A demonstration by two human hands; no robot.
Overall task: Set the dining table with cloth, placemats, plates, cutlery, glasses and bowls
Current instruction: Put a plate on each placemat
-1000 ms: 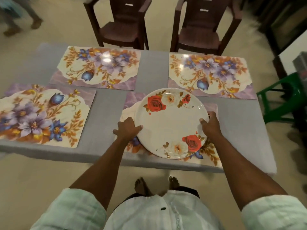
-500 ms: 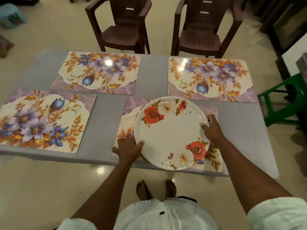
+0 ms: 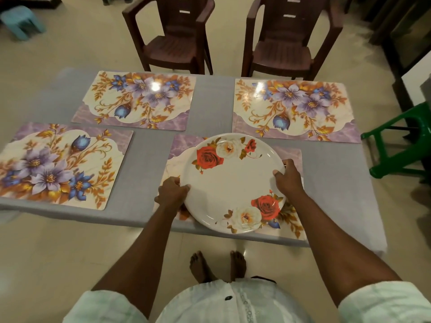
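Plate: I see a rose-patterned plate (image 3: 233, 183) over the near-right placemat (image 3: 291, 220), at 5 o'clock on the counter (image 3: 149, 145).
Hands: left hand (image 3: 172, 192) grips the rim at 9 o'clock, right hand (image 3: 288, 179) at 3, likely to centre it.
Remaining: three floral mats bare.

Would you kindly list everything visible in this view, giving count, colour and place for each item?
plate: one, white with red and cream roses, over the near right placemat, held at both sides.
placemats: four, cream and purple floral, two far, two near; the near right one mostly covered.
tablecloth: one, grey, covering the table.
chairs: two, dark brown, beyond the far edge.
green stool: one, on the floor at right.
blue stool: one, far left corner.
left hand: on the plate's left rim.
right hand: on the plate's right rim.
feet: two, bare, on the floor.
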